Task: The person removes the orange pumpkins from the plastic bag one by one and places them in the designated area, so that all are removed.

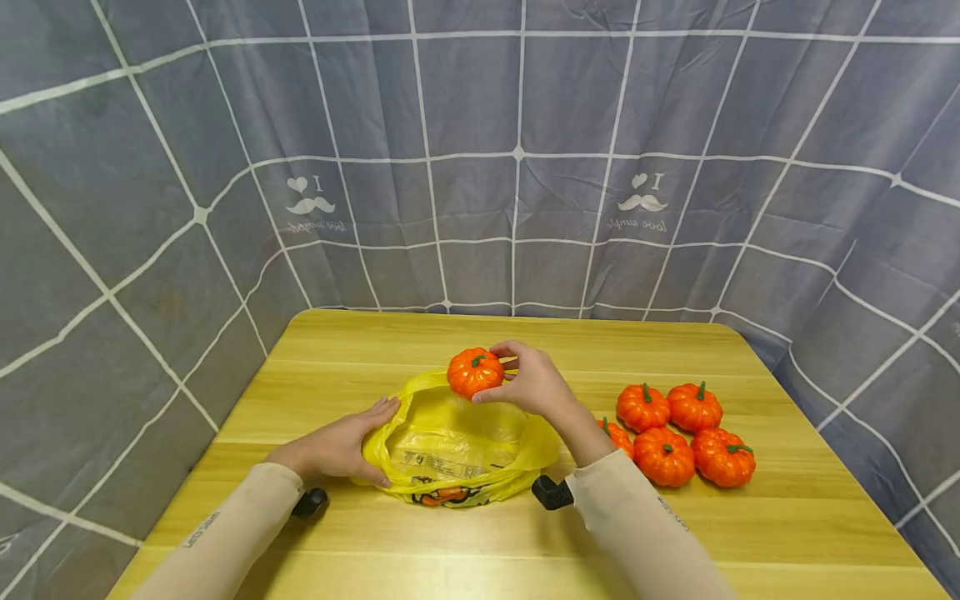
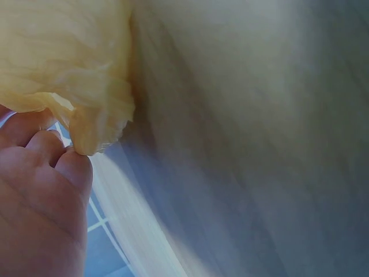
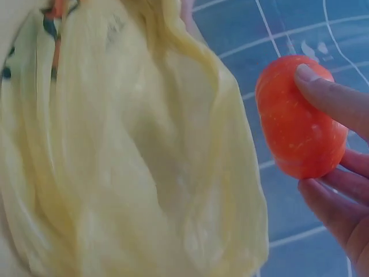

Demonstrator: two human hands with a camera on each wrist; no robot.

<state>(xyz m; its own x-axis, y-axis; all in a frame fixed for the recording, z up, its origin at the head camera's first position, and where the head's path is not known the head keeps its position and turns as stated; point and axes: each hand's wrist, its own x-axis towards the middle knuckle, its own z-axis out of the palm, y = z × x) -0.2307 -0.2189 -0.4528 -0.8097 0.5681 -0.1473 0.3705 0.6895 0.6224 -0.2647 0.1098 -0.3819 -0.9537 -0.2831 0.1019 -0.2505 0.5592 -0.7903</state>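
A small orange pumpkin (image 1: 476,373) with a green stem is pinched between the thumb and fingers of my right hand (image 1: 529,382). It is held over the far rim of a yellow plastic bag (image 1: 457,433), whose mouth gapes upward on the table. From the right wrist view, the pumpkin (image 3: 301,118) is beside the bag's outer side, thumb on one face and fingers on the other. My left hand (image 1: 341,442) grips the bag's left rim. In the left wrist view its fingers (image 2: 43,147) are curled at the bag's crumpled edge, their tips partly hidden.
Several more orange pumpkins (image 1: 664,457) sit grouped on the wooden table (image 1: 360,342), right of my right forearm, which partly covers one. Grey curtains with white grid lines (image 1: 480,200) surround the table's back and sides. A black wrist device (image 1: 552,492) shows under the right sleeve.
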